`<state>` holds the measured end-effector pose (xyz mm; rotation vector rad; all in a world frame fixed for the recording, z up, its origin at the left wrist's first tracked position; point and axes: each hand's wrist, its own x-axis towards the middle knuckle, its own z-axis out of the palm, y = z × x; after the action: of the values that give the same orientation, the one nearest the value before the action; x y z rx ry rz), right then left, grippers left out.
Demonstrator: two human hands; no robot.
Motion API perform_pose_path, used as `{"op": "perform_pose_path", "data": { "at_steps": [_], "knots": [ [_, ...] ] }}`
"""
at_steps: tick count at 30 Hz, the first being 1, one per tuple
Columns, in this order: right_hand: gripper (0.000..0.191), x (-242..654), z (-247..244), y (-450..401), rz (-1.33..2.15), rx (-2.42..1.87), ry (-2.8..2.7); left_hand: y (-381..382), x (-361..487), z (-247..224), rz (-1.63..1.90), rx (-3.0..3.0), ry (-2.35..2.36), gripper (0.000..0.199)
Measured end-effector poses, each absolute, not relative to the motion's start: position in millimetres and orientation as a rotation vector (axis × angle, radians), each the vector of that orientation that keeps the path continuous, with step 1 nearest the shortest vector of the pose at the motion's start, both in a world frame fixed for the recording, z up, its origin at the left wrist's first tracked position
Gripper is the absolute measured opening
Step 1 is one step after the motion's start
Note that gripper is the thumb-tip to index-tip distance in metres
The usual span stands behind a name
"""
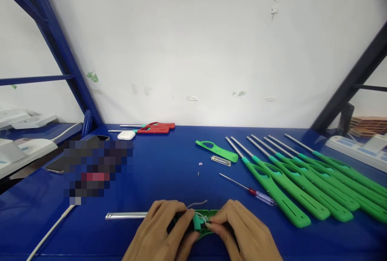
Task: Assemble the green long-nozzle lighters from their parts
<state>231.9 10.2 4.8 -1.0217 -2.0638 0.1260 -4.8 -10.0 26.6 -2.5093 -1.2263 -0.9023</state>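
Near the front edge of the table lies an opened long-reach lighter (128, 215), its metal tube pointing left. My left hand (163, 228) is closed around it where the tube meets the green handle. A teal inner piece (197, 221) and a thin pale wire (197, 203) show beside its fingertips. My right hand (244, 228) pinches inside the open handle, fingertips at the wire; what it grips is too small to make out. Behind the hands lie a loose green handle half (222, 152), a clear fuel tank (221, 161), a tiny pinkish piece (200, 164) and a small screw (198, 173).
A screwdriver (254, 191) with a red and clear handle lies beside several green lighters (287, 196) on the right. Two red lighters (154, 130) and a white case (126, 135) are at the back left. A phone (56, 164) and white cable (51, 230) are on the left.
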Motion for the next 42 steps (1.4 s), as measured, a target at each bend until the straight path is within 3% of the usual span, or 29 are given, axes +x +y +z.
{"op": "perform_pose_path", "data": {
  "at_steps": [11,42],
  "knots": [
    [0.009,234,18,9,0.37,-0.881,-1.997,-9,0,29,-0.969,-2.51,-1.208,0.027],
    [0.014,243,19,11,0.116,-0.815,-2.24,-8,-2,26,-0.966,-2.588,-1.174,0.022]
  ]
}}
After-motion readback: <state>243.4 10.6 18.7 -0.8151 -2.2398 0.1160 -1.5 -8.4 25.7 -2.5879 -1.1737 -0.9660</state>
